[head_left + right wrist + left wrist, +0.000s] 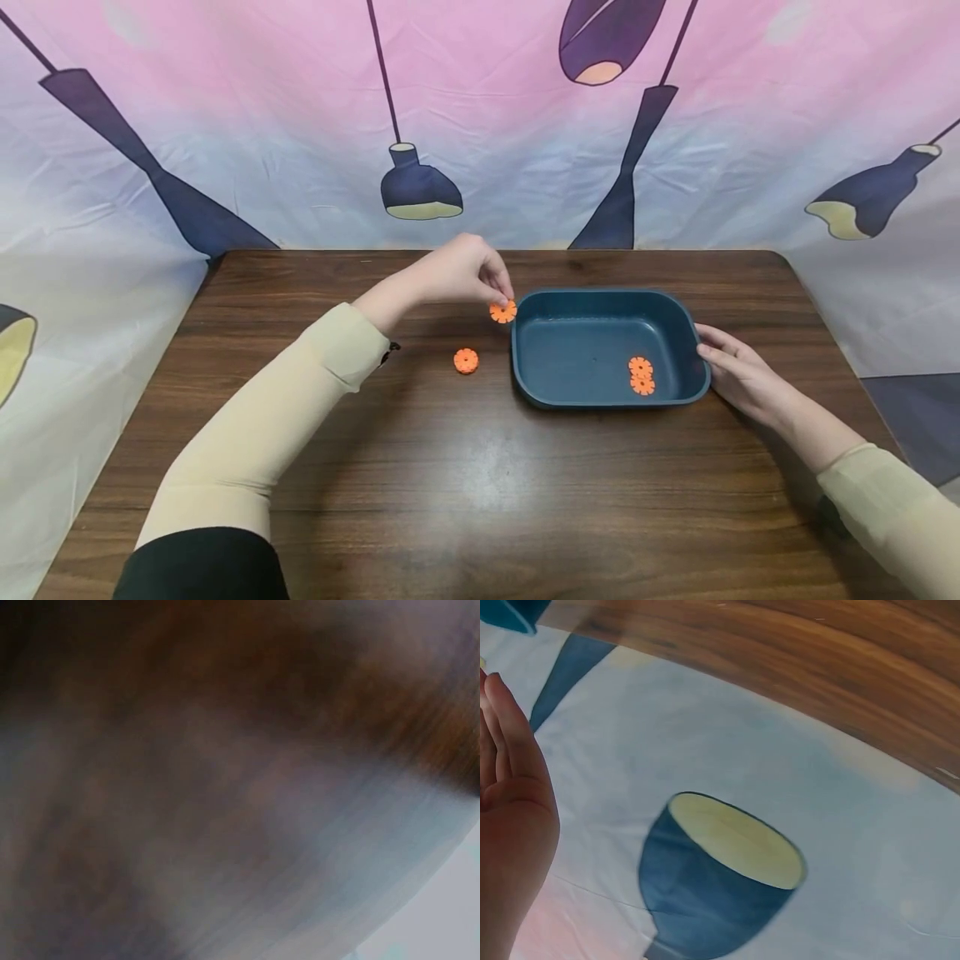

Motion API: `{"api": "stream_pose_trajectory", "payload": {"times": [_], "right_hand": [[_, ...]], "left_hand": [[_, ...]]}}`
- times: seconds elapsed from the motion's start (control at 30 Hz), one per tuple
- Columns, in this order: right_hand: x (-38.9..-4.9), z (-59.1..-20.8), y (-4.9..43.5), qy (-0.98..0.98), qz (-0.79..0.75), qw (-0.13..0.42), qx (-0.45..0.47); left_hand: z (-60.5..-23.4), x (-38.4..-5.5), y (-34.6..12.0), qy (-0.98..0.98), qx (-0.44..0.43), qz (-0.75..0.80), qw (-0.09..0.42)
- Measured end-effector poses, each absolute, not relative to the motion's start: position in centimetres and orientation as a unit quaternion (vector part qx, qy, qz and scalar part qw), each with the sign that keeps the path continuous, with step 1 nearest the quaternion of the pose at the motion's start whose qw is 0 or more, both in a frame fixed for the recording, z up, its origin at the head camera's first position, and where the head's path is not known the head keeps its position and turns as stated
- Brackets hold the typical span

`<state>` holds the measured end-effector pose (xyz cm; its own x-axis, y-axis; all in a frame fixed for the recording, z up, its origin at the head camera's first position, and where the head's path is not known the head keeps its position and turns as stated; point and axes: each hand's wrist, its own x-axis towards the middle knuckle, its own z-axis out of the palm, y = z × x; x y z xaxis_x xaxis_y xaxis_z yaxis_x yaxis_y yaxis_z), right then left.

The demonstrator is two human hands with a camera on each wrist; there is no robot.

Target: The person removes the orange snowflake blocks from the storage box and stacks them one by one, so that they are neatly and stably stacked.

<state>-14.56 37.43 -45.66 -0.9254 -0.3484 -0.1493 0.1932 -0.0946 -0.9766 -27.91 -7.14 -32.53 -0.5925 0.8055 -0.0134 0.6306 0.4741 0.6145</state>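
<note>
In the head view my left hand (pixel 468 271) pinches an orange notched plastic disc (pixel 503 312) between thumb and fingertips, right by the left rim of a dark blue rectangular basin (pixel 585 350). Another such orange disc (pixel 466 360) lies on the table, left of the basin. Inside the basin, toward its right side, two orange discs (pixel 641 377) lie one against the other. My right hand (pixel 738 375) grips the basin's right end, thumb at the rim. The left wrist view shows part of the left hand (pixel 517 787); the disc is hidden there. The right wrist view is blurred.
The brown wooden table (pixel 465 483) carries the basin and discs. Behind its far edge hangs a fabric backdrop (pixel 510 167) printed with lamps. A basin corner (pixel 514 613) shows at the top left of the left wrist view.
</note>
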Motion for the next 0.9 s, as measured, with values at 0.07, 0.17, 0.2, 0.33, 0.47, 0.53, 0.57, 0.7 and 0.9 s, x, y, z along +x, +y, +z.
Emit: {"api": "stream_pose_trajectory", "payload": {"times": [0.07, 0.17, 0.2, 0.33, 0.47, 0.53, 0.57, 0.7, 0.9], "right_hand": [[-14.5, -45.7, 37.4, 0.647, -0.738, 0.183, -0.061], [-14.5, -45.7, 37.4, 0.647, -0.738, 0.183, -0.060], [-14.5, -45.7, 37.4, 0.648, -0.737, 0.183, -0.061], [-14.6, -45.7, 37.4, 0.648, -0.737, 0.184, -0.061], [-14.6, -45.8, 37.4, 0.644, -0.740, 0.183, -0.067], [-14.6, -45.8, 37.4, 0.641, -0.742, 0.182, -0.070], [-14.6, -45.9, 37.4, 0.640, -0.743, 0.182, -0.072], [-14.7, -46.0, 37.4, 0.638, -0.745, 0.179, -0.074], [-14.7, -46.0, 37.5, 0.643, -0.741, 0.179, -0.070]], "left_hand": [[-32.8, -27.9, -7.9, 0.847, 0.415, 0.289, 0.165], [-33.3, -27.9, -8.8, 0.843, 0.407, 0.293, 0.192], [-33.5, -27.9, -9.1, 0.842, 0.405, 0.294, 0.201], [-34.5, -27.8, -10.0, 0.837, 0.396, 0.291, 0.240], [-35.6, -27.8, -10.7, 0.839, 0.386, 0.283, 0.259], [-36.2, -27.8, -10.9, 0.839, 0.381, 0.284, 0.265], [-36.4, -27.8, -11.0, 0.839, 0.379, 0.286, 0.268], [-37.1, -27.7, -11.3, 0.835, 0.375, 0.294, 0.274], [-37.6, -27.7, -11.3, 0.836, 0.372, 0.294, 0.277]]}}
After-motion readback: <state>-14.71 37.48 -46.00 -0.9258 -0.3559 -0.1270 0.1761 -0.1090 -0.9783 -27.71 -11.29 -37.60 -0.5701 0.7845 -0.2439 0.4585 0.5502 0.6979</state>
